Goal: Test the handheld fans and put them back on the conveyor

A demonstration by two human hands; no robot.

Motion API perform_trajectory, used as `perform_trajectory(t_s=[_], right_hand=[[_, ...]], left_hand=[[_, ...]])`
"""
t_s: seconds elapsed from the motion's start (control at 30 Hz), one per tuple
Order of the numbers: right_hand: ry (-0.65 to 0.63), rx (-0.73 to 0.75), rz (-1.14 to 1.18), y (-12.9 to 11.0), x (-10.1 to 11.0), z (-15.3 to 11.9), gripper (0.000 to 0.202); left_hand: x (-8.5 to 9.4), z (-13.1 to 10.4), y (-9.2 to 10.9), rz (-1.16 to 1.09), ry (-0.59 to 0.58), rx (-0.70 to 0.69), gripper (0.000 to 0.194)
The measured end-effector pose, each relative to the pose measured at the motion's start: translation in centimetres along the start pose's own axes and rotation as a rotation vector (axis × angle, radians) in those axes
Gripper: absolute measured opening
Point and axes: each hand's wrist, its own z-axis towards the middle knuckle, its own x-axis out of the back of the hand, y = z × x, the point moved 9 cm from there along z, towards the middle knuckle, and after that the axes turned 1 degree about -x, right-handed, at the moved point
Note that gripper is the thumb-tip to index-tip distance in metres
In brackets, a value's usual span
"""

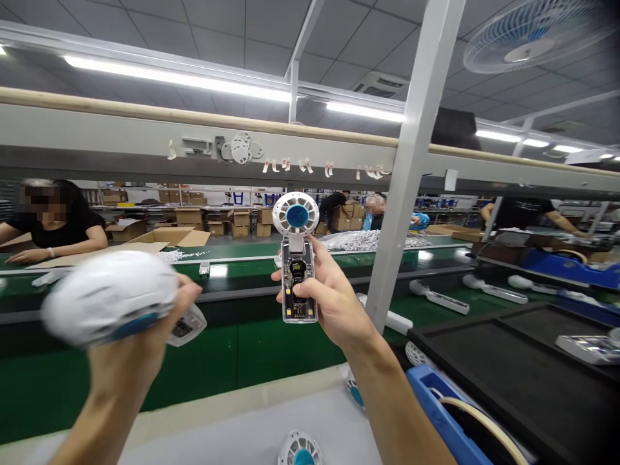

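The right hand (pixel 334 294) holds a small handheld fan (pixel 297 258) upright at eye level, fingers wrapped behind the clear handle, thumb on its edge. The display on the handle is lit; the round white head with its blue hub points up. The left hand (pixel 145 323) is closed around a second fan (pixel 111 294), which is blurred and tilted, head to the left.

Both units are raised above the green conveyor belt (pixel 252 349), well clear of the white bench (pixel 232 433) below.

Risk, as judged: the right-hand grip covers only the lower handle, so the unit could tip forward and drop onto the belt. The left unit appears to be moving fast; a loose hold could let it slip. The grey post (pixel 407 194) stands just beside the right hand and could be struck.
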Motion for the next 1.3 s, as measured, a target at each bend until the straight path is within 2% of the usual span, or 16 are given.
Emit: perform_trajectory(t_s=[0.03, 0.1, 0.2, 0.27, 0.33, 0.4, 0.47, 0.57, 0.67, 0.73, 0.83, 0.9, 0.97, 1.1, 1.17, 1.3], right_hand=[[-0.001, 0.002, -0.001, 0.0, 0.1, 0.0, 0.084], [0.001, 0.009, 0.0, -0.1, 0.3, 0.0, 0.084], [0.012, 0.017, 0.003, -0.4, 0.7, 0.0, 0.084], [0.019, 0.015, 0.005, -0.6, 0.9, -0.1, 0.083], [0.019, 0.012, 0.008, -0.8, 1.0, -0.2, 0.083], [0.005, 0.014, 0.02, -1.0, 1.1, -0.3, 0.084], [-0.009, 0.017, 0.031, -1.0, 1.2, -0.3, 0.085], [-0.01, 0.019, 0.039, -1.0, 1.4, -0.3, 0.085], [-0.012, 0.012, 0.04, -1.0, 1.5, -0.2, 0.085], [-0.007, 0.012, 0.035, -1.0, 1.5, -0.1, 0.086], [0.006, 0.012, 0.04, -1.1, 1.4, -0.1, 0.085], [0.011, 0.011, 0.049, -1.0, 1.4, -0.1, 0.084], [-0.001, 0.016, 0.051, -1.2, 1.3, -0.2, 0.085], [-0.042, 0.021, 0.043, -1.6, 1.2, -0.7, 0.09], [-0.041, 0.022, 0.037, -1.7, 1.4, -0.8, 0.092], [-0.066, 0.01, 0.056, -1.6, 1.3, -0.7, 0.087]], left_hand=[[-0.9, 0.7, -0.9, 0.083, 0.004, 0.007, 0.027], [-2.8, 1.6, -4.2, 0.256, -0.045, 0.097, 0.034], [-4.6, 1.3, -11.6, 0.459, -0.212, 0.327, 0.035], [-4.5, 0.9, -15.7, 0.568, -0.25, 0.396, 0.03], [-3.7, 0.5, -18.8, 0.634, -0.232, 0.415, 0.035], [-2.6, 0.4, -21.0, 0.725, -0.191, 0.421, 0.038], [-1.4, 0.3, -22.3, 0.851, -0.152, 0.422, 0.04], [-0.1, 0.5, -22.7, 1.049, -0.103, 0.379, 0.052], [-0.4, 0.6, -21.4, 1.172, -0.087, 0.26, 0.06], [-1.8, 0.2, -20.0, 1.235, -0.1, 0.125, 0.057], [-5.1, -1.5, -18.7, 1.271, -0.169, -0.089, 0.048], [-7.0, -3.1, -19.0, 1.233, -0.227, -0.169, 0.044], [-8.2, -4.5, -19.8, 1.187, -0.273, -0.206, 0.043], [-7.9, -5.5, -20.9, 1.138, -0.228, -0.218, 0.038], [-7.4, -5.4, -20.8, 1.123, -0.19, -0.23, 0.035], [-7.6, -5.4, -20.4, 1.102, -0.213, -0.263, 0.034]])
